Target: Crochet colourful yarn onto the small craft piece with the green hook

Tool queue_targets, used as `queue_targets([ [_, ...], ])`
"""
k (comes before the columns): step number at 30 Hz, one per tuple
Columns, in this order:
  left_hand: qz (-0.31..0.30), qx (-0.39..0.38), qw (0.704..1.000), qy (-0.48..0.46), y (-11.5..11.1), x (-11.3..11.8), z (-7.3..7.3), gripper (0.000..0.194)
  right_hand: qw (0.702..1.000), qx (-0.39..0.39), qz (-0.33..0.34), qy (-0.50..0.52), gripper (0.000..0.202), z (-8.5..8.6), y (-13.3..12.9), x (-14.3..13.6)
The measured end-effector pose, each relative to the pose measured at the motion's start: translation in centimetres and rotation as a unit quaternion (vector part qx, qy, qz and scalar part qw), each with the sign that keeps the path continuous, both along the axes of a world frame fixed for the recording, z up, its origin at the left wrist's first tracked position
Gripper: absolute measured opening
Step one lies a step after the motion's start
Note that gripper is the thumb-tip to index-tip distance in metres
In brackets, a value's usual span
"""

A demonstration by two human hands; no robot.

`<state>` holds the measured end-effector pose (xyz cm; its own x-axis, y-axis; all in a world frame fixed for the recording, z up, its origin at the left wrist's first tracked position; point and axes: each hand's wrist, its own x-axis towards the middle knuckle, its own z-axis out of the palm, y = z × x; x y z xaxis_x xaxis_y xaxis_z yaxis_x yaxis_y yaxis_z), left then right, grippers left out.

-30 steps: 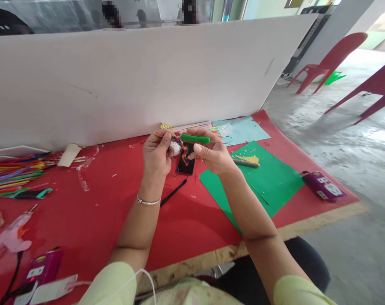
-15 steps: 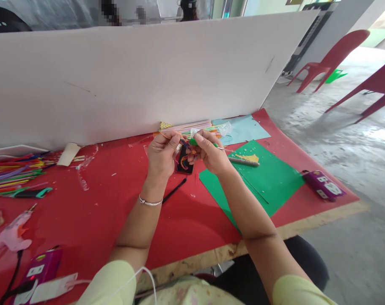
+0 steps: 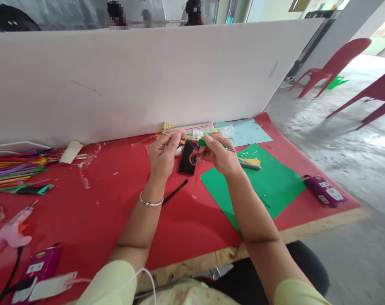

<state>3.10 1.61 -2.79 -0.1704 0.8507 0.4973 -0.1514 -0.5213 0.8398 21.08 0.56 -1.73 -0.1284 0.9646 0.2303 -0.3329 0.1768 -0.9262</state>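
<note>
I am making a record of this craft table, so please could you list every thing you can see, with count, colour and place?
green-handled tool: 1, green, in the right hand
phone: 1, black, on the table under the hands
green paper: 1 sheet, green, right of the hands
light blue paper: 1 sheet, by the white board
white board: 1, white, standing behind the table
straws: many, mixed colours, far left
glue gun: 1, pale pink, near left edge
purple boxes: 2, one at the right edge, one lower left
table: 1, red cover
chairs: 2, red, on the floor at right
left hand: pinching coloured threads
right hand: shut on the tool
</note>
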Motion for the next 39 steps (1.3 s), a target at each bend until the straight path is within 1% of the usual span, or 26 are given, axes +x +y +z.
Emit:
queue_targets([
  [2,-0.015,-0.002,1.000,-0.005,-0.1,-0.2,0.1,0.019,1.000,-0.001,0.005,0.015,0.053,0.0,0.2,0.4],
  [3,-0.038,-0.015,0.999,-0.017,-0.1,-0.2,0.3,0.016,1.000,-0.003,0.010,0.026,0.052,0.1,0.3,0.6],
  [5,-0.103,-0.056,0.992,-0.055,-0.3,-0.3,0.7,0.016,0.999,-0.009,0.019,0.047,0.052,0.2,0.6,0.8],
  [8,-0.191,-0.118,0.968,-0.110,-0.4,-0.5,1.4,0.019,0.998,-0.025,0.027,0.058,0.055,0.4,0.8,0.9],
  [9,-0.207,-0.132,0.962,-0.122,-0.4,-0.6,1.5,0.022,0.997,-0.030,0.027,0.058,0.056,0.5,0.8,0.9],
  [11,-0.217,-0.150,0.955,-0.139,-0.4,-0.7,1.8,0.027,0.997,-0.037,0.027,0.057,0.056,0.6,0.8,0.8],
  [13,-0.225,-0.154,0.951,-0.147,-0.4,-1.0,2.0,0.031,0.997,-0.041,0.028,0.053,0.057,0.6,0.8,0.8],
  [15,-0.249,-0.155,0.945,-0.145,-0.3,-1.3,2.0,0.034,0.998,-0.042,0.025,0.048,0.057,0.6,0.8,0.8],
  [17,-0.273,-0.152,0.941,-0.128,-0.1,-1.4,1.7,0.048,0.998,-0.046,0.022,0.044,0.057,0.5,0.8,0.8],
  [18,-0.270,-0.143,0.945,-0.113,0.0,-1.3,1.5,0.054,0.998,-0.049,0.020,0.043,0.058,0.5,0.8,0.8],
  [19,-0.250,-0.130,0.954,-0.098,0.1,-1.2,1.2,0.057,0.997,-0.053,0.019,0.045,0.058,0.5,0.8,0.9],
  [20,-0.214,-0.115,0.967,-0.074,0.2,-1.0,0.9,0.056,0.997,-0.058,0.018,0.047,0.058,0.5,0.8,0.9],
  [22,-0.106,-0.071,0.992,-0.015,0.4,-0.6,0.3,0.052,0.996,-0.066,0.015,0.052,0.057,0.5,0.8,0.9],
  [23,-0.057,-0.042,0.997,0.017,0.5,-0.4,0.0,0.050,0.996,-0.069,0.014,0.053,0.056,0.6,0.8,0.9],
  [25,0.017,0.029,0.996,0.087,0.5,-0.1,-0.2,0.048,0.996,-0.070,0.015,0.048,0.055,0.6,0.8,0.9],
  [27,0.051,0.094,0.983,0.149,0.4,-0.1,-0.3,0.052,0.997,-0.068,0.016,0.042,0.055,0.5,0.7,0.9],
  [29,0.052,0.124,0.972,0.191,0.3,-0.3,-0.3,0.054,0.997,-0.067,0.013,0.041,0.055,0.6,0.7,0.9],
  [33,0.016,0.121,0.955,0.271,0.3,-0.5,-0.6,0.049,0.997,-0.066,0.015,0.043,0.054,0.7,0.5,0.8],
  [35,-0.004,0.120,0.950,0.287,0.4,-0.4,-0.9,0.054,0.997,-0.064,0.018,0.045,0.055,0.8,0.5,0.8],
  [37,-0.033,0.094,0.965,0.243,0.6,0.0,-1.1,0.062,0.997,-0.064,0.019,0.046,0.055,0.8,0.5,0.7],
  [39,-0.055,0.032,0.989,0.134,0.5,0.3,-1.1,0.062,0.997,-0.065,0.020,0.045,0.056,0.8,0.4,0.7],
])
